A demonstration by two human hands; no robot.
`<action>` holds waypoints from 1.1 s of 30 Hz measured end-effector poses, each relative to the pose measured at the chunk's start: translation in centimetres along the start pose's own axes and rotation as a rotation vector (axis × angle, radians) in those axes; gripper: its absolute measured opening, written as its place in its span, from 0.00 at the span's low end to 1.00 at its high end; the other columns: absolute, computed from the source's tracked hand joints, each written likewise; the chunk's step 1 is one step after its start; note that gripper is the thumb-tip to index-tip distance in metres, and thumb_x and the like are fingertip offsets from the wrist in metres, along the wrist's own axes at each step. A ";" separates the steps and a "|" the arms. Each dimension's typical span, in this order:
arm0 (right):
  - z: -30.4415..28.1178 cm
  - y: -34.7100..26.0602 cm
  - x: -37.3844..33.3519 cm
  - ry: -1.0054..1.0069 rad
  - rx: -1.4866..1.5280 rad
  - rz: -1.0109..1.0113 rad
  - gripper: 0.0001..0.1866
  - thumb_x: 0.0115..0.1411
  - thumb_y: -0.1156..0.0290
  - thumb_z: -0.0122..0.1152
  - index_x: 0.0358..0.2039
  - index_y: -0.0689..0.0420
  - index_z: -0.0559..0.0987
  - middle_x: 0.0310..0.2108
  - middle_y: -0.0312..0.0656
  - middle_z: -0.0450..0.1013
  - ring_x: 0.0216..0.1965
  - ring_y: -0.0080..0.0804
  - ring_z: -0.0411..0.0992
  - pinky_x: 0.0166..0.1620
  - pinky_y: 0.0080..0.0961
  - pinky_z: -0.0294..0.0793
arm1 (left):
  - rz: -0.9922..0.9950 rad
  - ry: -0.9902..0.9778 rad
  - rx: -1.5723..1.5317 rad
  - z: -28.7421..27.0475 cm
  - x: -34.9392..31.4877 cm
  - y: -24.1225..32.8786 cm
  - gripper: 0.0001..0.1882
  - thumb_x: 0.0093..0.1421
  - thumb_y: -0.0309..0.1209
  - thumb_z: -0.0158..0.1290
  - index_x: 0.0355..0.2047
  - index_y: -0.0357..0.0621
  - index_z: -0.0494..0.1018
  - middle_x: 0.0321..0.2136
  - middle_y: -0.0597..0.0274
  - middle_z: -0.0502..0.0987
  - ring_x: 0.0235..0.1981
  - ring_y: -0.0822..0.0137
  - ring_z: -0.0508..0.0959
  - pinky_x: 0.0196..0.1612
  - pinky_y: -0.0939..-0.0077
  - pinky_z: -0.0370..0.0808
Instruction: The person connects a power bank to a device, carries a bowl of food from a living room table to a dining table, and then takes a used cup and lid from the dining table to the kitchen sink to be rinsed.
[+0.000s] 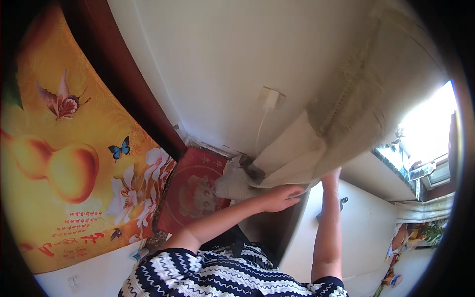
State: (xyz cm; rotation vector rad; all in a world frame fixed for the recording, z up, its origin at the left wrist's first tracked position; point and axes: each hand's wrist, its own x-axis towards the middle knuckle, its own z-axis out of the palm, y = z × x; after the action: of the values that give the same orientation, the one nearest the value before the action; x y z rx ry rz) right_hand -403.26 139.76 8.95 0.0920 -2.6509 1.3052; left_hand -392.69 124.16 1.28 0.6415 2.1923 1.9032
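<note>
A large khaki-beige cloth [356, 114], thin and partly blurred, hangs in folds from the upper right down to the middle. It has a long seam and a paler section [292, 148]; its kind is unclear. My right hand [330, 177] is raised to the lower edge of the cloth, closed on it, with the fingertips hidden. Just left of it, my left hand [283, 198] lies against the same edge, its fingers stretched out and slightly apart. Below the cloth, beside my left forearm, is a whitish, crumpled, see-through bag [235, 182].
A red patterned mat [193, 185] covers the floor ahead. On the left stands a yellow panel [84, 163] with butterflies and flowers. A wall socket with a plug [271, 99] trails a white cord. A white cabinet [356, 227] and a bright window [428, 128] are on the right.
</note>
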 end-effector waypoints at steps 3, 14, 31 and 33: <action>-2.3 2.7 0.0 0.172 -0.095 -0.136 0.15 0.50 0.76 0.57 0.41 0.64 0.76 0.38 0.45 0.76 0.42 0.32 0.73 0.46 0.27 0.69 | -0.400 -0.223 -0.338 -3.9 -2.9 -1.4 0.10 0.60 0.33 0.50 0.39 0.41 0.71 0.32 0.60 0.76 0.32 0.70 0.76 0.39 0.74 0.73; -1.2 -0.8 -1.4 0.047 -0.074 0.129 0.19 0.55 0.58 0.60 0.36 0.63 0.77 0.31 0.56 0.75 0.36 0.49 0.75 0.39 0.34 0.71 | -0.266 0.686 -0.048 -12.5 2.7 -10.4 0.16 0.55 0.34 0.55 0.40 0.37 0.72 0.31 0.55 0.77 0.33 0.64 0.77 0.38 0.71 0.72; 0.7 5.3 -25.8 -1.036 0.190 0.005 0.33 0.55 0.43 0.55 0.49 0.60 0.70 0.46 0.54 0.70 0.48 0.50 0.68 0.50 0.38 0.66 | -0.488 0.425 -0.923 5.7 -17.7 3.9 0.16 0.67 0.41 0.38 0.39 0.45 0.70 0.21 0.65 0.72 0.30 0.65 0.75 0.41 0.62 0.72; 0.0 4.0 -28.0 -0.949 0.387 -0.193 0.35 0.54 0.45 0.57 0.53 0.59 0.67 0.50 0.53 0.66 0.51 0.49 0.65 0.53 0.37 0.64 | -0.414 0.431 -1.229 4.9 -15.1 9.0 0.16 0.66 0.44 0.39 0.39 0.48 0.71 0.17 0.69 0.65 0.22 0.72 0.68 0.36 0.62 0.72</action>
State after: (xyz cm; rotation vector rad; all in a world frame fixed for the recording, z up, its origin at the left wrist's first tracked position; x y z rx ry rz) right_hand -376.33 141.50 0.41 1.2679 -2.8526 2.0403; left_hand -375.39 123.06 6.90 -0.4230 0.7567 2.6771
